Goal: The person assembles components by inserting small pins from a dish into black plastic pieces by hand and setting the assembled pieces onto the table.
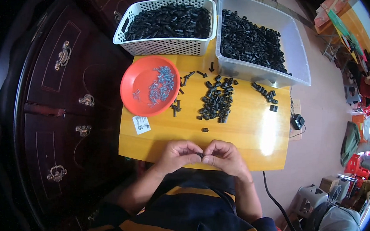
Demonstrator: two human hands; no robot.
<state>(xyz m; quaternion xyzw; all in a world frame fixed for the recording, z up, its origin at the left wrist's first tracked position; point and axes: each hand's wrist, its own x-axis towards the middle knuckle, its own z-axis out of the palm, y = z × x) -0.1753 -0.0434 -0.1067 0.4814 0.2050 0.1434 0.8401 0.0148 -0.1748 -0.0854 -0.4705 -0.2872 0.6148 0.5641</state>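
My left hand and my right hand meet over the table's front edge, fingertips pinched together. Between them is a small black plastic part, mostly covered by the fingers. Just beyond lies a single short black plastic fitting. Farther back is a pile of similar black fittings. Thin black pins lie scattered beside an orange-red plate, which holds many small silvery screws.
A white perforated basket and a clear plastic bin, both full of black parts, stand at the back of the yellow table. More fittings lie at the right. A white label sits near the plate. Dark drawers flank the left.
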